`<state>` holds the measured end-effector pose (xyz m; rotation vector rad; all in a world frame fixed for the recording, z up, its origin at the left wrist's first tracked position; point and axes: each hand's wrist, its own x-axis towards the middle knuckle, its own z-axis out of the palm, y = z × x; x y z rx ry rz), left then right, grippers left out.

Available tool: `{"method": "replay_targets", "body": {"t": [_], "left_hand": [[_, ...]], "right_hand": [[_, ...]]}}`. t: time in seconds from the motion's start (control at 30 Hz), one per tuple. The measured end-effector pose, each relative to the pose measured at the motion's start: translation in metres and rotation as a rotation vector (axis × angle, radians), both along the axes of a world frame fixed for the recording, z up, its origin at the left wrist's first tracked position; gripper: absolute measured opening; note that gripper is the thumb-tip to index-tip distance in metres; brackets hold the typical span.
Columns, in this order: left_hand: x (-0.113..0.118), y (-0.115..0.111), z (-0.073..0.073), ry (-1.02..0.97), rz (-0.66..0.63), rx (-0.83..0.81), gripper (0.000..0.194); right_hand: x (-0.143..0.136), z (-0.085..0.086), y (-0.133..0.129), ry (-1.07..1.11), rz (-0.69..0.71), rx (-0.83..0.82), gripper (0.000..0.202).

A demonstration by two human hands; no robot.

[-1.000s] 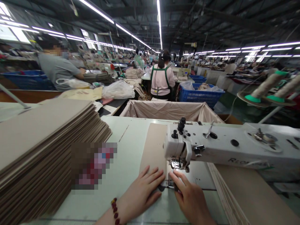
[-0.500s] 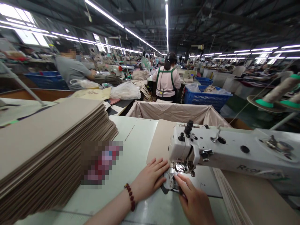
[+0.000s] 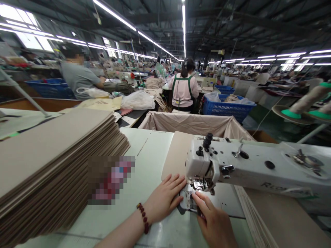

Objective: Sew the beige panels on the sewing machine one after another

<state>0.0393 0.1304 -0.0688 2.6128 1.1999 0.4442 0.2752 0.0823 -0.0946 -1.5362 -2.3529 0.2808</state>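
The tan sheet lies under the left hand fingers.

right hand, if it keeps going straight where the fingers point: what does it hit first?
Probably the presser foot of the sewing machine: the right hand points up and left at it, fingers just short. Depth is unclear.

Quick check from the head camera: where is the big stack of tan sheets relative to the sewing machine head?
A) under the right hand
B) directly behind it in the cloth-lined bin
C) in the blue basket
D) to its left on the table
D: the stack of tan sheets lies on the table, left of the sewing machine head.
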Motion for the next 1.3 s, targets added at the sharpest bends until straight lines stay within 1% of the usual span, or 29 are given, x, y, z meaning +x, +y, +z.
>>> {"method": "replay_targets", "body": {"t": [0.13, 0.33, 0.57, 0.73, 0.8, 0.83, 0.9, 1.0, 1.07, 1.13, 1.2, 1.3], "left_hand": [[0.0, 0.0, 0.002, 0.009, 0.006, -0.012, 0.054], [0.0, -0.001, 0.005, -0.014, 0.011, -0.007, 0.052], [0.002, -0.001, 0.0, -0.006, 0.024, 0.014, 0.053], [0.002, 0.0, -0.008, -0.007, 0.066, 0.058, 0.06], [0.002, 0.0, -0.008, -0.004, 0.083, 0.078, 0.062], [0.002, 0.001, -0.007, -0.002, 0.097, 0.088, 0.063], [0.001, 0.002, -0.003, -0.001, 0.152, 0.109, 0.056], [-0.001, 0.002, 0.002, -0.003, 0.291, 0.139, 0.043], [-0.002, -0.006, 0.002, 0.007, 0.374, 0.157, 0.042], [-0.006, -0.024, -0.004, 0.028, 0.432, 0.169, 0.043], [-0.014, -0.052, -0.012, 0.053, 0.477, 0.17, 0.045], [-0.035, -0.102, -0.026, 0.094, 0.492, 0.142, 0.054]], "right_hand": [[0.0, 0.0, 0.0, 0.011, 0.004, -0.023, 0.07], [-0.001, 0.002, -0.001, 0.034, -0.013, -0.009, 0.07], [-0.004, 0.018, -0.004, 0.059, -0.05, -0.011, 0.066], [-0.006, 0.026, -0.007, 0.066, -0.065, -0.018, 0.06], [-0.006, 0.028, -0.008, 0.066, -0.077, -0.013, 0.059], [-0.007, 0.028, -0.009, 0.066, -0.081, -0.01, 0.059], [-0.007, 0.03, -0.011, 0.063, -0.082, -0.003, 0.058], [-0.008, 0.033, -0.011, 0.055, -0.079, 0.007, 0.058], [-0.008, 0.035, -0.01, 0.052, -0.07, 0.008, 0.058], [-0.005, 0.038, -0.013, 0.052, -0.055, 0.003, 0.057], [0.001, 0.041, -0.022, 0.058, -0.051, -0.008, 0.055], [0.016, 0.044, -0.048, 0.086, -0.088, -0.04, 0.052]]}}
